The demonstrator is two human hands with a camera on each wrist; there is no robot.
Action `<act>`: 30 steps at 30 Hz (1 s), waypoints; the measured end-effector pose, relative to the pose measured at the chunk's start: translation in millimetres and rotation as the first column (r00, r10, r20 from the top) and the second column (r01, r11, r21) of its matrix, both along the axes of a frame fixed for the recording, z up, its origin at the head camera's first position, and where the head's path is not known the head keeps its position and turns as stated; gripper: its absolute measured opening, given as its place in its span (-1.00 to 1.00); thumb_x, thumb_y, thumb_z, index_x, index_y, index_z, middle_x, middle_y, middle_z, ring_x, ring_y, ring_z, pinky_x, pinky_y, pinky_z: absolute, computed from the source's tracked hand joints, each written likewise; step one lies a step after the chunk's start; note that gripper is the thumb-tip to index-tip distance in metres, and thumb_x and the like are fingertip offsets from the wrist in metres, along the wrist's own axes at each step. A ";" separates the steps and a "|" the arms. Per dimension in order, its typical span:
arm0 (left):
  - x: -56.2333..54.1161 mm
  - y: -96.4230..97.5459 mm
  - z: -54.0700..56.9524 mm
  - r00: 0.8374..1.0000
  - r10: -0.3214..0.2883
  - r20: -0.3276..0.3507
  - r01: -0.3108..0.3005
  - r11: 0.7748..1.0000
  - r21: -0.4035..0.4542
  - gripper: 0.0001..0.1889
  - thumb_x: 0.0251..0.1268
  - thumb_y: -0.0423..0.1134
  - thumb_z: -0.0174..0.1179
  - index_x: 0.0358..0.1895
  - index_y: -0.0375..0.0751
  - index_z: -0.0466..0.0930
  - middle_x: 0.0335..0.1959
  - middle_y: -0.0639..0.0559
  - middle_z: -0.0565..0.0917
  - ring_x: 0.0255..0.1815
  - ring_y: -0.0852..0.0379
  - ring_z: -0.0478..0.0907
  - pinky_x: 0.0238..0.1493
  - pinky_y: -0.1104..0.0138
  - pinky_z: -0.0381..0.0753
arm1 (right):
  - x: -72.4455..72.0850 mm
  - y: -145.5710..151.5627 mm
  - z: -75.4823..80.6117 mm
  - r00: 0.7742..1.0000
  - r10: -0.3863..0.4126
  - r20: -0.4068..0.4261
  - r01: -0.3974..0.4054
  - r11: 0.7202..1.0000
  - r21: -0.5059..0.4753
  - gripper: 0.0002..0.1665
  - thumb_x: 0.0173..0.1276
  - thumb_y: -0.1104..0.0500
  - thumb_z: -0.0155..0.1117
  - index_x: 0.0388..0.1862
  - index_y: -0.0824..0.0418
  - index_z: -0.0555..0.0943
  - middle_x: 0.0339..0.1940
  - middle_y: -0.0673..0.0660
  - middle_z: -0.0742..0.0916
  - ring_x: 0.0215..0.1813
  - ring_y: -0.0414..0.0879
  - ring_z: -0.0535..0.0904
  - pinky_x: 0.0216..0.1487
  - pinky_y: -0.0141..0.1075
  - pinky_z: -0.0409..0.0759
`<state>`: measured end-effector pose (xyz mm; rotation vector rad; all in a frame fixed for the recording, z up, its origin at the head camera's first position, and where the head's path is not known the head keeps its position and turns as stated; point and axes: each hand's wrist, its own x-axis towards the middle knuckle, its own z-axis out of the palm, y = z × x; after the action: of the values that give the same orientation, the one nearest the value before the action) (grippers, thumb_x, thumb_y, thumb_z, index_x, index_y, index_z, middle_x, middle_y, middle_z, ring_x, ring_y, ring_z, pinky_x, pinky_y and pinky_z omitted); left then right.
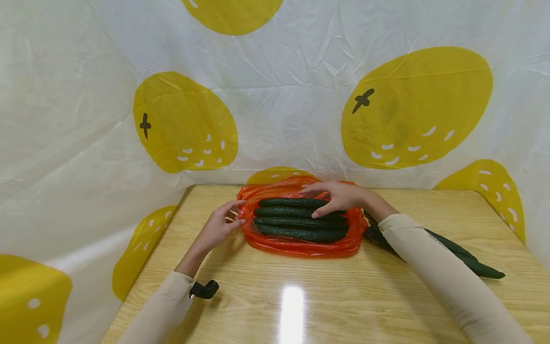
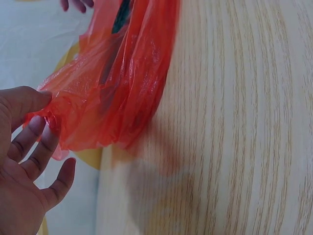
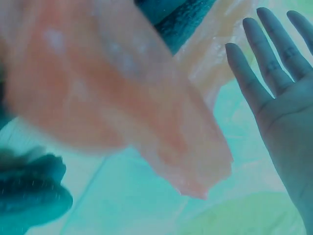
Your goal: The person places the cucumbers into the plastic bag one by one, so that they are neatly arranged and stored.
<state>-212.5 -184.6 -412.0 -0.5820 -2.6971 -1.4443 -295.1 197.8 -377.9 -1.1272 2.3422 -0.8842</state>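
Note:
A red plastic bag (image 1: 296, 251) lies spread at the back middle of the table, with several dark green cucumbers (image 1: 301, 223) side by side in its opening. At the bag's left end, my left hand (image 1: 220, 227) pinches the thin film between thumb and fingers; the left wrist view shows the bag (image 2: 122, 88) drawn toward this hand (image 2: 24, 161). My right hand (image 1: 341, 196) hovers over the right part of the cucumbers. In the right wrist view its fingers (image 3: 266, 56) are straight and hold nothing, beside a blurred flap of the bag (image 3: 122, 88).
More cucumbers (image 1: 477, 265) lie right of the bag, partly hidden under my right forearm. A white sheet printed with yellow fruit (image 1: 288, 119) hangs behind and at the sides of the wooden table (image 1: 249, 296). A black device (image 1: 204, 289) sits at my left wrist.

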 end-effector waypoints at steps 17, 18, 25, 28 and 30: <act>-16.2 -6.2 -24.2 1.000 0.014 -0.011 -0.014 1.000 0.020 -0.45 0.35 -0.41 0.31 0.40 -0.29 0.44 0.00 -0.23 0.61 -0.16 -0.08 0.57 -0.02 0.05 0.59 | 40.5 41.5 14.6 0.997 -0.082 -0.002 0.082 0.996 -0.044 -0.21 0.29 -0.12 0.48 0.46 0.01 0.45 0.34 -0.04 0.62 0.41 0.07 0.48 0.40 0.21 0.35; -16.3 -6.2 -24.2 1.000 0.015 -0.012 -0.015 1.000 0.017 -0.45 0.35 -0.41 0.31 0.40 -0.28 0.44 -0.01 -0.22 0.61 -0.16 -0.07 0.57 -0.03 0.07 0.59 | 42.9 44.6 14.4 0.996 -0.088 -0.011 0.088 0.995 -0.038 -0.22 0.30 -0.13 0.47 0.45 -0.01 0.46 0.33 -0.04 0.62 0.40 0.08 0.49 0.39 0.22 0.35; -18.0 -6.6 -23.3 1.000 0.016 -0.008 -0.016 1.000 0.009 -0.47 0.34 -0.40 0.32 0.38 -0.25 0.48 -0.06 -0.13 0.62 -0.21 0.03 0.57 -0.09 0.22 0.61 | 58.1 66.5 10.8 0.989 -0.115 -0.090 0.114 0.993 -0.014 -0.28 0.32 -0.16 0.44 0.43 -0.09 0.47 0.29 -0.08 0.65 0.33 0.05 0.54 0.30 0.26 0.41; -18.4 -6.2 -22.7 1.000 0.008 -0.012 -0.008 1.000 0.009 -0.46 0.34 -0.41 0.32 0.38 -0.27 0.48 -0.07 -0.13 0.62 -0.22 0.02 0.57 -0.10 0.21 0.62 | 64.4 76.5 7.9 0.986 -0.113 -0.119 0.110 0.993 -0.032 -0.32 0.35 -0.12 0.43 0.41 -0.08 0.49 0.26 -0.10 0.66 0.29 0.04 0.57 0.26 0.28 0.45; -18.4 -5.9 -22.4 1.000 0.004 -0.015 -0.004 1.000 0.008 -0.47 0.34 -0.41 0.32 0.38 -0.26 0.48 -0.06 -0.13 0.62 -0.22 0.02 0.57 -0.09 0.20 0.62 | 68.6 83.1 5.5 0.985 -0.112 -0.133 0.106 0.993 -0.054 -0.35 0.36 -0.07 0.43 0.40 -0.07 0.50 0.24 -0.11 0.67 0.27 0.02 0.59 0.24 0.26 0.48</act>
<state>-231.0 -190.5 -434.4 -0.5840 -2.6788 -1.4427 -226.6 280.9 -372.5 -1.1186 2.5277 -0.9311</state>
